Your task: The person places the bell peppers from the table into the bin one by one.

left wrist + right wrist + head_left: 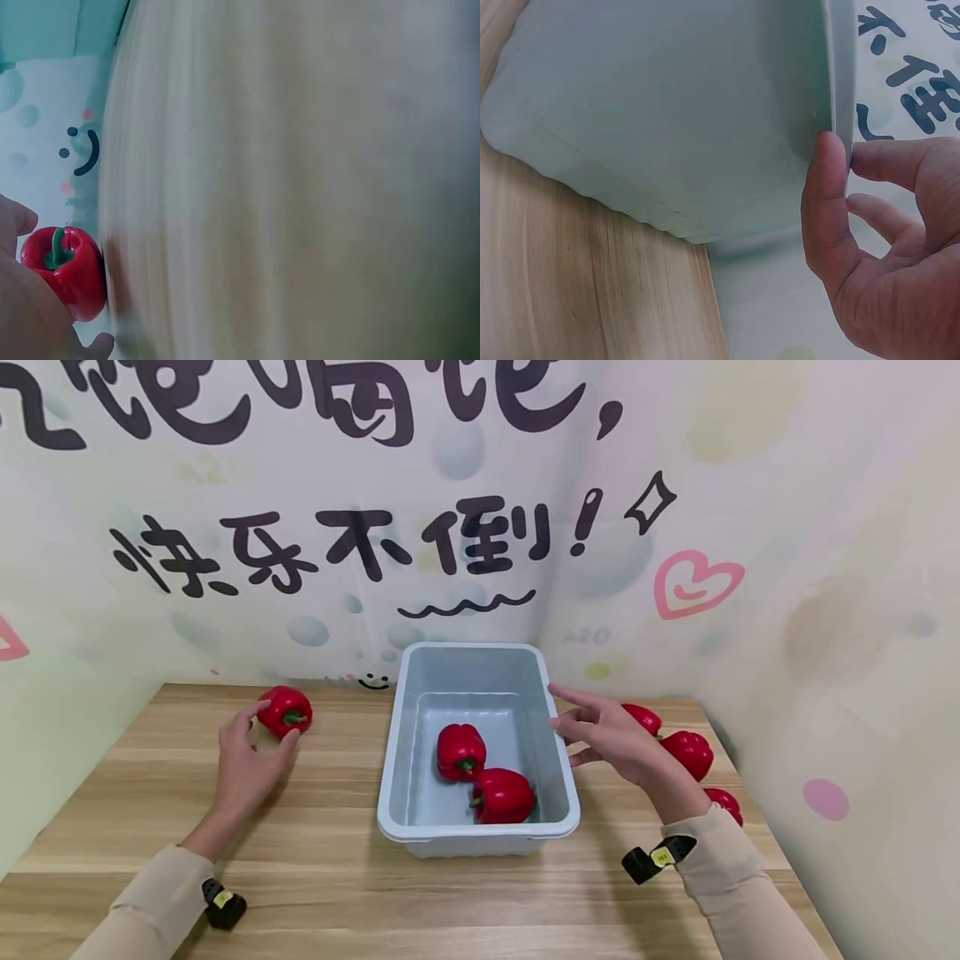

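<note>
My left hand (253,766) reaches round a glossy red bell pepper (285,712) at the table's back left. In the left wrist view, its spread fingers and thumb frame the pepper (71,274), with a gap showing below it. My right hand (611,732) is at the right rim of a light grey-blue plastic bin (480,840). The right wrist view shows thumb and fingers pinching the rim (841,82) from its two sides. Inside the bin lie two red bell peppers, one farther back (461,752) and one nearer the front (504,796).
Several red bell peppers, one plainly visible (687,755), lie on the right of the wooden table (322,893), partly hidden by my right hand and forearm. A printed wall cloth (337,635) hangs right behind the table's back edge, and another wall surface (847,710) borders its right side.
</note>
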`<state>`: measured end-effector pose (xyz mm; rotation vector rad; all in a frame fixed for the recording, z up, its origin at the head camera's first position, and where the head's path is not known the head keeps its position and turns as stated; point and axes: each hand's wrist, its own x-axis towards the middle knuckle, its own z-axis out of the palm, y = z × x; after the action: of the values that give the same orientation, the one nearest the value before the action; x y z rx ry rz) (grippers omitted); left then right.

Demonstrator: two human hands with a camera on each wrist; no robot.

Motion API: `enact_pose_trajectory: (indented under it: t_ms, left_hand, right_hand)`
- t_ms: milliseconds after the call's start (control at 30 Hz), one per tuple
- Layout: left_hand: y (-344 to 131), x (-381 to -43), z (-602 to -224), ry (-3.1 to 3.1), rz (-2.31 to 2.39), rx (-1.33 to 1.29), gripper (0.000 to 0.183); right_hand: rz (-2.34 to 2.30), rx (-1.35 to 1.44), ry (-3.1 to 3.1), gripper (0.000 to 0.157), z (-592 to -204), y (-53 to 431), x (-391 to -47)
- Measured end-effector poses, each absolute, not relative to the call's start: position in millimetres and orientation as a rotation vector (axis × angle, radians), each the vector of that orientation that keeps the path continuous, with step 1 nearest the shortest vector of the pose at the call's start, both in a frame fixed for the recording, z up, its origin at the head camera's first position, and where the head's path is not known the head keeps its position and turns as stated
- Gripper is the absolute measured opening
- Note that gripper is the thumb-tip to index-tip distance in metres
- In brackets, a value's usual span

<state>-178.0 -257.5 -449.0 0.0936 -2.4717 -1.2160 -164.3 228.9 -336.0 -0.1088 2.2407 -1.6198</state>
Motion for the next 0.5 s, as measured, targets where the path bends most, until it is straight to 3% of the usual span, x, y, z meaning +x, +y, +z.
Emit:
enact_pose_trajectory:
  t_ms: [500]
  left_hand:
    - [-255,-207,-452,-2.551,-1.225,0.191,0.074]
  right_hand:
    - [-1.627,-0.099,2.222,0.068,-336,230,-167]
